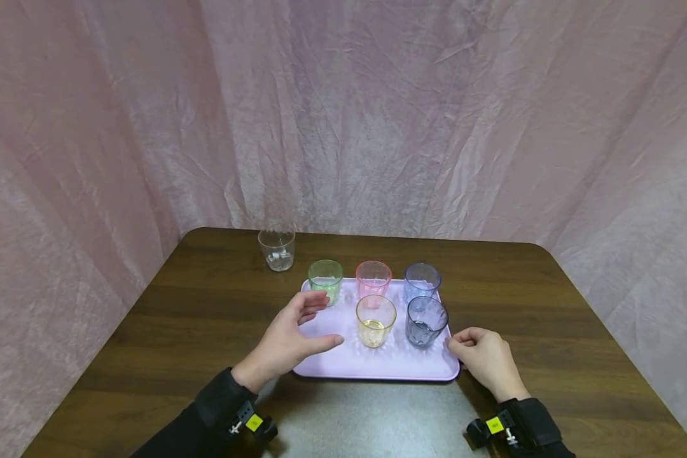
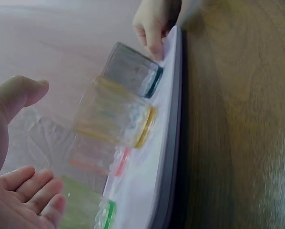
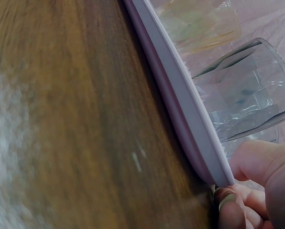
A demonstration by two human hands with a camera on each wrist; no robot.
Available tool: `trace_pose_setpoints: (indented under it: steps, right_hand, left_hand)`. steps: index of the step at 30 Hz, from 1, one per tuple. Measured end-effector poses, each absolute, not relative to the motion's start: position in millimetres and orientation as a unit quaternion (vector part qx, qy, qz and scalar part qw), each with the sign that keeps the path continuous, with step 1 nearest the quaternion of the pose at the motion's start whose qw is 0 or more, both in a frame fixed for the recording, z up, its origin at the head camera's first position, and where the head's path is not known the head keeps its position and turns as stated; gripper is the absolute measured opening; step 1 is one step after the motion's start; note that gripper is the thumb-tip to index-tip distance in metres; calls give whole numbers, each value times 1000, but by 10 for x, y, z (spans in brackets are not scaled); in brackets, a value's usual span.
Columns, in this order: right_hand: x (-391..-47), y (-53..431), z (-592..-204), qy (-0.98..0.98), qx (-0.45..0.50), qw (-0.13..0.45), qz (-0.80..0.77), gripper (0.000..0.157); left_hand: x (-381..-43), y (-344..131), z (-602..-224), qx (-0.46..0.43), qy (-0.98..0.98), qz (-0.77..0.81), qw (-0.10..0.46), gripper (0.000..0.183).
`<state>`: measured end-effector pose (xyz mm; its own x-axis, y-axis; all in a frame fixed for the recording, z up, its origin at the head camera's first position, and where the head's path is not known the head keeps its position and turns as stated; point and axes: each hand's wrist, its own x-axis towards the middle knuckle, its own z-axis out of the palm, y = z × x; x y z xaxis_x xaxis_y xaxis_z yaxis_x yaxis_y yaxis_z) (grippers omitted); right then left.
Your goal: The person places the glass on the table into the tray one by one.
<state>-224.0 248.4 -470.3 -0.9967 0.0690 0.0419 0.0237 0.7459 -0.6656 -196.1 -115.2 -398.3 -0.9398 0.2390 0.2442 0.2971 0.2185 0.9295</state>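
Note:
My left hand (image 1: 289,337) is over the left part of a pale lilac tray (image 1: 372,367), thumb spread away from the fingers and nothing held. Its fingertips come close to a green glass (image 1: 327,270); whether they touch it I cannot tell. At the tray's right edge, near its front corner, my right hand (image 1: 486,362) pinches the rim between thumb and curled fingers. A pink glass (image 1: 373,275) and a blue glass (image 1: 422,277) stand along the back with the green one. In front of them are a yellow glass (image 1: 376,324) and a grey glass (image 1: 426,324), all upright.
A clear glass (image 1: 277,249) stands on the wooden table (image 1: 217,299) behind the tray, to its left, near the far edge. Beyond the table hangs a pink curtain (image 1: 366,127). Small cameras are strapped to both wrists.

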Motion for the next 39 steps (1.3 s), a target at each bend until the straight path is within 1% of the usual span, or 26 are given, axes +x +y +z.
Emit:
trace_pose_setpoints:
  steps: [6, 10, 15, 27, 35, 39]
  right_hand:
    - [-2251, 2495, -4716, -937, -16, 46, 345, 14]
    - [-2253, 2500, -4721, -939, -15, 53, 339, 13]
    - [-2256, 2499, -4719, -939, -19, 50, 339, 13]
    - [-2250, 2488, -4700, -939, -19, 47, 340, 13]
    - [-2252, 2489, -4704, -939, -21, 47, 340, 14]
    - [-2252, 2487, -4709, -938, -20, 45, 342, 14]
  left_hand:
    - [-1989, -1275, -4018, -169, -771, -613, 42, 71]
    - [-2095, -1381, -4170, -169, -767, -616, 62, 72]
    - [-2217, -1539, -4322, -149, -771, -615, 75, 74]
    - [-2397, -1745, -4393, -88, -790, -600, 92, 79]
    - [-2570, -1821, -4458, -59, -797, -587, 132, 83]
    - [-2666, -1885, -4482, -40, -800, -583, 135, 85]
